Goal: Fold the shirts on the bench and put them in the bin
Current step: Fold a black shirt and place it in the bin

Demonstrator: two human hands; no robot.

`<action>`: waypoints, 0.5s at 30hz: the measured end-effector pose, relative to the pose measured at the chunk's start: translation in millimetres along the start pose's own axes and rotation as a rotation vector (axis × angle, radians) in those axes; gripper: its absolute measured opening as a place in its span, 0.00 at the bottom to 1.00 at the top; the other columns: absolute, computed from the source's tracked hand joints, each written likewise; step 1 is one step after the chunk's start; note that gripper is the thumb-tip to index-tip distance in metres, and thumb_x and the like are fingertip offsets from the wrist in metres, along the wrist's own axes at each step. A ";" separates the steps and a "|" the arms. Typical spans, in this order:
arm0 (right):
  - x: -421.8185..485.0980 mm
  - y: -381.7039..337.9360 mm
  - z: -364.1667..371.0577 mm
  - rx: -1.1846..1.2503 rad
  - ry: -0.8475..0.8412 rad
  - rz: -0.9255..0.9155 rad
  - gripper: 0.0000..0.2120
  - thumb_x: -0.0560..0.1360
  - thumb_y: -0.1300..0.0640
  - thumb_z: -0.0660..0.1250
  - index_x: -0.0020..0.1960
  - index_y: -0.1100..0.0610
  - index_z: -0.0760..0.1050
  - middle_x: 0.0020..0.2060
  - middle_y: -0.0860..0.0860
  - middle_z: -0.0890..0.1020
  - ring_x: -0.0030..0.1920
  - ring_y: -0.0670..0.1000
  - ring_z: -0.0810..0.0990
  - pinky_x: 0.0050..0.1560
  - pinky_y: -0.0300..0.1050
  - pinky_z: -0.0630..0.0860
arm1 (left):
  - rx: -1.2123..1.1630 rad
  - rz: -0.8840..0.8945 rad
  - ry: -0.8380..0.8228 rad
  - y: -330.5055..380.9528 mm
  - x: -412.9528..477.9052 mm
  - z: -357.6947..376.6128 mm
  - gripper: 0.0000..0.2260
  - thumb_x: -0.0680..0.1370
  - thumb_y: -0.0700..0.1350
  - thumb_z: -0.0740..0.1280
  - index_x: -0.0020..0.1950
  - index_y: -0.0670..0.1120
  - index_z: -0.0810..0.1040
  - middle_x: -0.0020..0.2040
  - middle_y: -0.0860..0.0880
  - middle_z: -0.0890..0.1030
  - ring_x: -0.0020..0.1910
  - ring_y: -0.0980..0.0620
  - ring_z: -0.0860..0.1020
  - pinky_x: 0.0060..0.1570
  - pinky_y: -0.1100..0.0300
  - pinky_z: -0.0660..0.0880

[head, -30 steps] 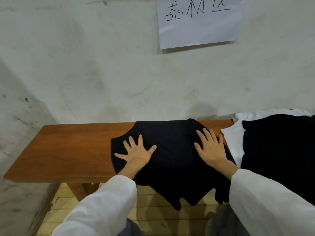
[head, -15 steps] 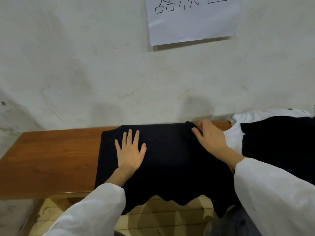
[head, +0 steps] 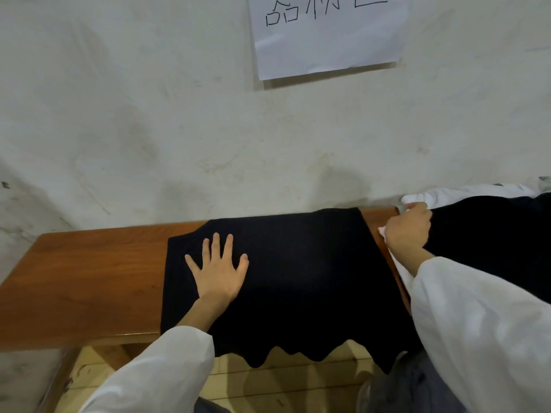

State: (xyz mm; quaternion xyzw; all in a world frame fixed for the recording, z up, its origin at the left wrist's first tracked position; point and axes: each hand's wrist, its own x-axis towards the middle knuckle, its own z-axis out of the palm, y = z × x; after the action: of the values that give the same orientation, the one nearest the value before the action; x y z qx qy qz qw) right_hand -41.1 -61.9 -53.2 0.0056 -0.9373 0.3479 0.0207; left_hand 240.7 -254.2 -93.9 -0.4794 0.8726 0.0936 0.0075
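Black shirt (head: 298,263) spread on counter (head: 83,272), far edge along the wall, near hem hanging over the front edge in waves. Head view only.

Change against half a second back: right hand (head: 408,231) off the shirt's far right corner, now at the pile beside it. Fingers curled round the edge of the white shirt (head: 465,193), as far as can be told; grip itself behind the back of the hand. Left hand (head: 219,269) as before: flat, fingers spread, pressing the shirt's left part. Shirt outline squarer than a second back; strip of bare wood now showing between it and the pile.

Reading: smoothing done, no fold made yet. Right hand probably shifting the pile for room. Task at an early stage.

Hidden or unclear: bin nowhere in frame. Sleeves and collar of the black shirt not distinguishable, fabric too dark. Second dark garment (head: 492,242) atop the white one cut off at the right edge. Paper sign (head: 328,34) cropped at top.
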 end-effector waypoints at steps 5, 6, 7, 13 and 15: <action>-55.4 -18.3 23.1 -0.095 -0.241 -0.685 0.15 0.77 0.65 0.59 0.63 0.60 0.72 0.62 0.56 0.73 0.63 0.55 0.71 0.62 0.38 0.61 | -0.024 -0.013 0.189 5.1 8.9 -9.0 0.25 0.79 0.58 0.55 0.75 0.50 0.62 0.76 0.45 0.60 0.76 0.43 0.51 0.71 0.35 0.44; -67.0 -17.3 31.4 -0.116 -0.366 -0.733 0.18 0.78 0.63 0.58 0.67 0.61 0.69 0.67 0.56 0.70 0.68 0.56 0.68 0.66 0.40 0.60 | -0.035 -0.071 0.171 4.5 10.7 -9.9 0.26 0.79 0.58 0.55 0.76 0.50 0.60 0.77 0.45 0.57 0.76 0.41 0.49 0.70 0.34 0.43; -77.7 -13.4 39.8 -0.189 -0.439 -0.730 0.20 0.80 0.59 0.56 0.72 0.61 0.64 0.72 0.56 0.65 0.73 0.56 0.61 0.71 0.44 0.56 | -0.054 -0.153 0.131 3.1 10.8 -9.2 0.27 0.80 0.58 0.54 0.77 0.51 0.56 0.78 0.45 0.53 0.76 0.39 0.46 0.70 0.32 0.42; -119.7 21.4 44.6 -0.487 -0.336 -0.563 0.34 0.78 0.36 0.45 0.78 0.53 0.45 0.77 0.55 0.46 0.76 0.60 0.41 0.73 0.57 0.38 | -0.005 -0.207 0.009 -2.7 7.6 2.3 0.33 0.76 0.69 0.45 0.77 0.57 0.43 0.79 0.49 0.42 0.75 0.37 0.39 0.66 0.30 0.37; -119.4 24.6 41.5 -0.509 -0.332 -0.499 0.37 0.76 0.32 0.45 0.78 0.51 0.43 0.77 0.57 0.45 0.76 0.62 0.40 0.73 0.60 0.37 | 0.000 -0.197 -0.001 -3.8 10.6 1.5 0.33 0.76 0.69 0.45 0.77 0.57 0.42 0.79 0.49 0.42 0.75 0.37 0.39 0.66 0.30 0.37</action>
State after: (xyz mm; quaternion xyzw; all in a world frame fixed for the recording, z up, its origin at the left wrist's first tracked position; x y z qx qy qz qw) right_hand 76.1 -70.8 -105.8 0.2843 -0.9540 0.0831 -0.0464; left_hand 238.1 -264.8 -97.1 -0.5627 0.8213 0.0927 0.0172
